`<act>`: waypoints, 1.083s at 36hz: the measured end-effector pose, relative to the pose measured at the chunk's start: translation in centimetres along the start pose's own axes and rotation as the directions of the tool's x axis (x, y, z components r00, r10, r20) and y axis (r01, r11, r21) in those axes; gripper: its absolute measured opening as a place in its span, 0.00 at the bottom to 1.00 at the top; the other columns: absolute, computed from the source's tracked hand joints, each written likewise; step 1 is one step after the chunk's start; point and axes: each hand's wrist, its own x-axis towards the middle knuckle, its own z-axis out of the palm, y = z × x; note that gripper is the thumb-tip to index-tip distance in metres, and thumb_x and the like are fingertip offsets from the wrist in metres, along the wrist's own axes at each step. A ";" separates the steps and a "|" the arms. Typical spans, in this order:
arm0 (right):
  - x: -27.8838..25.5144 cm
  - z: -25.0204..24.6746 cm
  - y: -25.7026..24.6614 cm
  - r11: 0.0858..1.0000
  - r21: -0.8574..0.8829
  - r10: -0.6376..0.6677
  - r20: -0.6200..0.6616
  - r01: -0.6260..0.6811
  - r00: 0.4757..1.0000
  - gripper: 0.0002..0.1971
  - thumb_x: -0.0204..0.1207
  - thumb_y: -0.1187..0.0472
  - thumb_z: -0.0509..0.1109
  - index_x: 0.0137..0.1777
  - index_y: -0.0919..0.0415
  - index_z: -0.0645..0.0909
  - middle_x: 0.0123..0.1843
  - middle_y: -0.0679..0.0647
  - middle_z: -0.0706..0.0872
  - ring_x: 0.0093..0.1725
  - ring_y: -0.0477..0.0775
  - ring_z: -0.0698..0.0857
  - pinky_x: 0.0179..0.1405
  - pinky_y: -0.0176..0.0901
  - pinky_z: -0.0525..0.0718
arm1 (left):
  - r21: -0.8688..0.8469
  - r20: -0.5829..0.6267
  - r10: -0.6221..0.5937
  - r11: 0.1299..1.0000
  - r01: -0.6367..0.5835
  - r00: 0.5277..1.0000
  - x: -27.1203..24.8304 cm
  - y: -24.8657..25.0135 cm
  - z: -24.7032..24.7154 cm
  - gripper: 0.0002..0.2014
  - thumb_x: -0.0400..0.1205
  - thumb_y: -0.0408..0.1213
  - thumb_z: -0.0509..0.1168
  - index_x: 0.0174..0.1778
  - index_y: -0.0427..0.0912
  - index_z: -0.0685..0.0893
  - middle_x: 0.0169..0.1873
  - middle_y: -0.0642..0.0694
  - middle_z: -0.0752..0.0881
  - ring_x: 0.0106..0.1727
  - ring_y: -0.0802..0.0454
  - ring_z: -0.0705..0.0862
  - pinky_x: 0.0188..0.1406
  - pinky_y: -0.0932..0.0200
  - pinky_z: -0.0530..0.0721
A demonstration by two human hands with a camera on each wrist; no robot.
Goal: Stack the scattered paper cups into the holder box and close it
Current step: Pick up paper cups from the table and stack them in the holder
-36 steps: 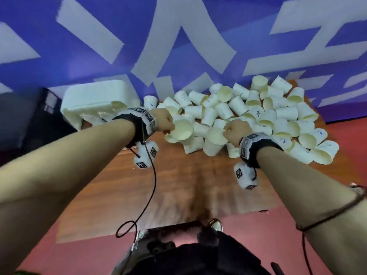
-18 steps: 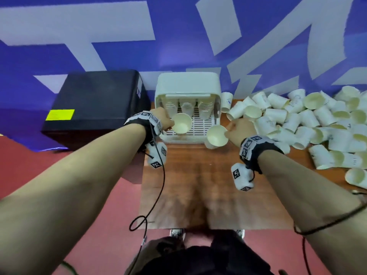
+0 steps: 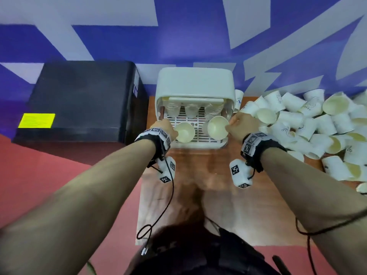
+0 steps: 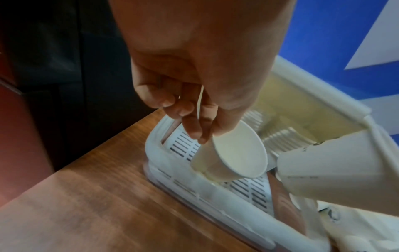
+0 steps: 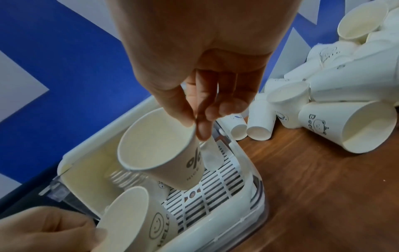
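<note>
The white holder box (image 3: 194, 82) stands open at the table's back edge, with stacks of cups (image 3: 191, 111) nested at its rear. My left hand (image 3: 172, 133) pinches the rim of a paper cup (image 3: 184, 132) over the slotted tray's left side. My right hand (image 3: 230, 124) pinches another cup (image 3: 217, 128) over the tray's right side. In the left wrist view, fingers and thumb (image 4: 200, 122) clamp the tilted cup (image 4: 233, 153). In the right wrist view, the printed cup (image 5: 159, 146) hangs above the tray (image 5: 248, 196). Scattered cups (image 3: 307, 124) lie heaped to the right.
A black case (image 3: 79, 100) with a yellow label sits left of the box, off the wooden table (image 3: 208, 205). A blue and white wall rises right behind the box. A thin cable (image 3: 164, 211) hangs from my left wrist across the table's left edge.
Both hands carried their cups leftward from the pile to above the box's tray. The head view swung left and now centres on the box.
</note>
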 end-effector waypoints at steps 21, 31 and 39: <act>1.5 4.0 -2.9 0.959 0.283 0.002 0.097 -0.030 0.995 0.07 0.66 0.57 0.77 0.33 0.50 0.81 0.37 0.54 0.90 0.40 0.57 0.89 0.49 0.58 0.90 | -0.112 0.098 -0.112 0.986 0.122 0.989 2.0 -0.9 1.1 0.13 0.76 0.45 0.66 0.42 0.39 0.88 0.40 0.42 0.92 0.41 0.44 0.90 0.46 0.52 0.90; 0.3 7.2 -5.3 0.950 0.313 -0.074 0.221 0.001 0.972 0.06 0.80 0.57 0.69 0.48 0.59 0.82 0.35 0.58 0.91 0.25 0.49 0.83 0.24 0.38 0.84 | -0.121 0.114 -0.146 0.980 0.159 0.983 -0.1 -3.2 0.9 0.14 0.76 0.45 0.68 0.48 0.39 0.89 0.45 0.40 0.92 0.45 0.42 0.91 0.50 0.46 0.92; -1.0 4.2 -3.7 0.994 0.098 -0.065 0.228 0.043 0.971 0.10 0.75 0.56 0.64 0.45 0.58 0.85 0.39 0.60 0.91 0.34 0.61 0.89 0.40 0.56 0.90 | 0.032 0.134 -0.026 0.999 0.021 0.991 -1.9 -2.6 -0.9 0.16 0.77 0.48 0.69 0.44 0.37 0.90 0.40 0.41 0.92 0.46 0.42 0.90 0.52 0.49 0.90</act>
